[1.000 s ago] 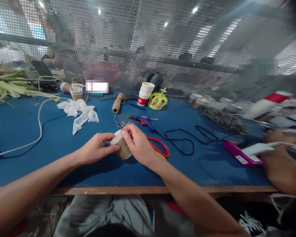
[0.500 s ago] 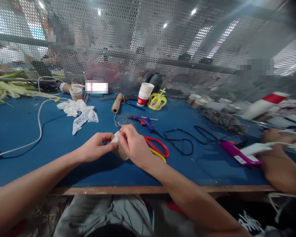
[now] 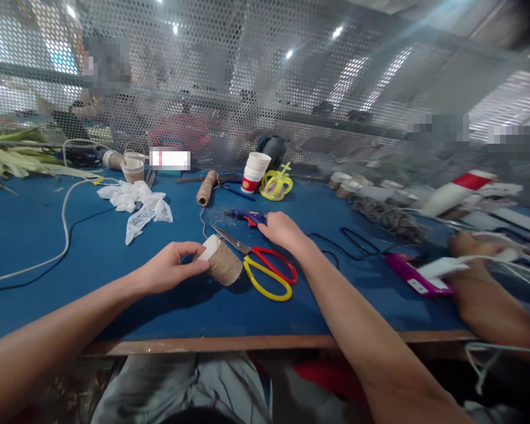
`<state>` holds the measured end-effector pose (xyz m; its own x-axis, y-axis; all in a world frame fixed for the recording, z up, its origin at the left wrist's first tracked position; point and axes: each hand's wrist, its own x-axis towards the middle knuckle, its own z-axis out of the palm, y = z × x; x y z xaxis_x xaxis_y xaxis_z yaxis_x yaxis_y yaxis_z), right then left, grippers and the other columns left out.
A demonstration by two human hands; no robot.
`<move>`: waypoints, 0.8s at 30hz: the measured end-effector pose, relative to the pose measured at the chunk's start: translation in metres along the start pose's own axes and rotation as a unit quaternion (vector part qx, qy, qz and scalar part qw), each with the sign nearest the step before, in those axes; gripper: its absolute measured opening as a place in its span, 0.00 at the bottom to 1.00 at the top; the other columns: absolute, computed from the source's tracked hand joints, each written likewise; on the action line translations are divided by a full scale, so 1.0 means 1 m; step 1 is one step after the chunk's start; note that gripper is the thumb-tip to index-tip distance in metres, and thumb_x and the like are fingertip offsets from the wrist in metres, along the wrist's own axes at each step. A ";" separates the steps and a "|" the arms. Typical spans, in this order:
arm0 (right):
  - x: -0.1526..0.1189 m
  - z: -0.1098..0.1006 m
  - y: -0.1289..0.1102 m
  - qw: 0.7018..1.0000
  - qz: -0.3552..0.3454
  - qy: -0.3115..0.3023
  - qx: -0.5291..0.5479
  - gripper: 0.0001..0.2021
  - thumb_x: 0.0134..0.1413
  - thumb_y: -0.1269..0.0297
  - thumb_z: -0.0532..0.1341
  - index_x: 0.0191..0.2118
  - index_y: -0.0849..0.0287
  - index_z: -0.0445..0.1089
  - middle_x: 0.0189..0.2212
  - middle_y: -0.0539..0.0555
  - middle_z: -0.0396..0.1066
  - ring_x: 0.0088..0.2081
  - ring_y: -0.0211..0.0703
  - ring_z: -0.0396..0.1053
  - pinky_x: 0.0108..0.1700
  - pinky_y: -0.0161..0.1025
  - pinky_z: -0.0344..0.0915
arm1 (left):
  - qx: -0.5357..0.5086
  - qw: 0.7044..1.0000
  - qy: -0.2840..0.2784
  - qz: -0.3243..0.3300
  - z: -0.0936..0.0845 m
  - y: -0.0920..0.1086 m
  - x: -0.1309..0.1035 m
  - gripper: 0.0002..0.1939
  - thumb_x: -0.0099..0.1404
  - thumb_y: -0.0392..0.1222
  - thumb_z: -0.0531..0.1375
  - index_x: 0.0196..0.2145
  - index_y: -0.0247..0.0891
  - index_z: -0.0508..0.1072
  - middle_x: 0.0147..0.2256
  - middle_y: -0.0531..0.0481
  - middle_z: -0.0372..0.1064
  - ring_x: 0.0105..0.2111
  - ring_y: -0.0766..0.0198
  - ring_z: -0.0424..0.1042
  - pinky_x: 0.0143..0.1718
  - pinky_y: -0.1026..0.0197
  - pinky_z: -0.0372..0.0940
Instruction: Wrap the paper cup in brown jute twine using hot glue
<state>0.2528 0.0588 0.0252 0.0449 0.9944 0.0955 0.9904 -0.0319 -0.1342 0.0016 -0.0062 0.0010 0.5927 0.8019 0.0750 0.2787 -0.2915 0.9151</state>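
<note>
Though aslant, white end (image 3: 211, 245) leftward, cup (image 3: 225, 264) in left hand's (image 3: 173, 266) pinch; right hand's (image 3: 287, 231) glue gun (image 3: 244, 216) grip unclear.

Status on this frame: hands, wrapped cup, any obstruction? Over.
Left hand: grip on twine-wrapped cup. Right hand: at blue glue gun. Possibly in the way: scissors beside cup.

Tilted twine-wrapped cup (image 3: 224, 262); blue glue gun (image 3: 246, 216)

Scissors (image 3: 247, 253) are blocking the gap between the twine-wrapped cup (image 3: 223, 262) and right forearm (image 3: 348, 312). Bare surface (image 3: 101, 253) is leaving passage between the white cable (image 3: 64, 218) and left forearm (image 3: 83, 318); a purple device (image 3: 404, 272) is obstructing the right.
</note>
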 end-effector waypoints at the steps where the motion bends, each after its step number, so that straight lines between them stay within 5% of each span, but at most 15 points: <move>1: 0.001 0.003 0.002 1.000 0.003 -0.009 0.002 0.05 0.49 0.71 0.58 0.31 0.67 0.71 0.31 0.66 0.71 0.39 0.54 0.68 0.39 0.42 0.62 | -0.002 1.000 -0.003 0.005 0.000 0.000 0.000 0.13 0.59 0.46 0.54 0.30 0.32 0.71 0.31 0.49 0.69 0.35 0.62 0.66 0.40 0.61 0.60; 4: -0.005 0.000 -0.005 1.000 -0.008 -0.010 0.022 0.10 0.51 0.70 0.58 0.38 0.69 0.70 0.38 0.69 0.70 0.44 0.55 0.67 0.42 0.43 0.62 | -0.001 1.000 -0.012 0.018 0.000 0.001 0.000 0.12 0.59 0.45 0.54 0.30 0.32 0.70 0.32 0.48 0.69 0.35 0.62 0.66 0.41 0.61 0.61; 7: -0.023 -0.014 -0.024 0.994 -0.069 -0.039 0.077 0.15 0.54 0.65 0.57 0.47 0.62 0.67 0.42 0.60 0.71 0.42 0.44 0.68 0.43 0.37 0.63 | -0.005 0.999 -0.024 0.035 -0.001 0.003 -0.001 0.11 0.60 0.43 0.54 0.30 0.32 0.70 0.35 0.47 0.70 0.37 0.61 0.66 0.42 0.60 0.60; 10: -0.039 -0.024 -0.044 0.926 -0.127 -0.233 0.269 0.16 0.60 0.62 0.50 0.50 0.61 0.64 0.35 0.56 0.73 0.32 0.36 0.69 0.33 0.32 0.65 | -0.010 0.997 -0.042 0.071 -0.001 0.005 -0.002 0.09 0.61 0.41 0.54 0.31 0.32 0.70 0.38 0.46 0.69 0.41 0.60 0.66 0.46 0.59 0.59; 12: -0.043 -0.022 -0.055 0.881 -0.116 -0.289 0.357 0.17 0.61 0.61 0.48 0.47 0.66 0.66 0.33 0.57 0.73 0.29 0.35 0.67 0.28 0.31 0.63 | -0.002 0.994 -0.054 0.100 0.000 0.007 -0.003 0.09 0.61 0.40 0.55 0.29 0.33 0.70 0.39 0.45 0.69 0.43 0.60 0.66 0.48 0.59 0.58; 17: -0.035 -0.012 -0.075 0.834 -0.104 -0.269 0.469 0.17 0.62 0.62 0.47 0.35 0.67 0.69 0.33 0.59 0.73 0.29 0.34 0.68 0.29 0.30 0.62 | 0.037 0.981 -0.101 0.162 0.003 0.011 -0.007 0.09 0.62 0.39 0.54 0.28 0.33 0.70 0.37 0.45 0.68 0.41 0.62 0.66 0.47 0.59 0.60; 24: -0.021 -0.010 -0.102 0.793 -0.243 -0.350 0.436 0.10 0.58 0.70 0.51 0.31 0.64 0.68 0.24 0.50 0.70 0.24 0.31 0.65 0.27 0.29 0.61 | 0.104 0.971 -0.111 0.185 0.007 0.019 -0.013 0.07 0.61 0.38 0.56 0.31 0.36 0.74 0.43 0.44 0.62 0.47 0.59 0.62 0.53 0.56 0.55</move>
<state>0.1522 0.0401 0.0470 -0.6997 0.6901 -0.1846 0.3890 0.1513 -0.9087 0.0047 -0.0255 0.0146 0.8237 0.4965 0.2739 0.1493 -0.6560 0.7399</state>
